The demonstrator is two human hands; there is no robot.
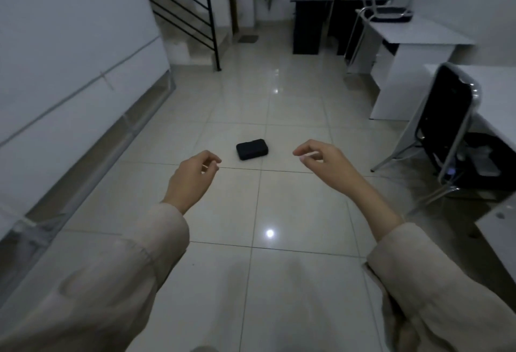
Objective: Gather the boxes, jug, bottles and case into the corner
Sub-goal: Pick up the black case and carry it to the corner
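A small black case [252, 149] lies flat on the pale tiled floor in the middle of the view. My left hand [192, 176] hovers in the air to the left of it, fingers loosely curled with nothing in them. My right hand [324, 160] hovers to the right of the case, fingers bent and apart, also holding nothing. Neither hand touches the case. No boxes, jug or bottles are in view.
A white wall [69, 72] runs along the left. A staircase with a black railing [192, 14] stands at the back left. White desks [413, 44], a black cabinet [308, 22] and a folding chair [444, 128] line the right side.
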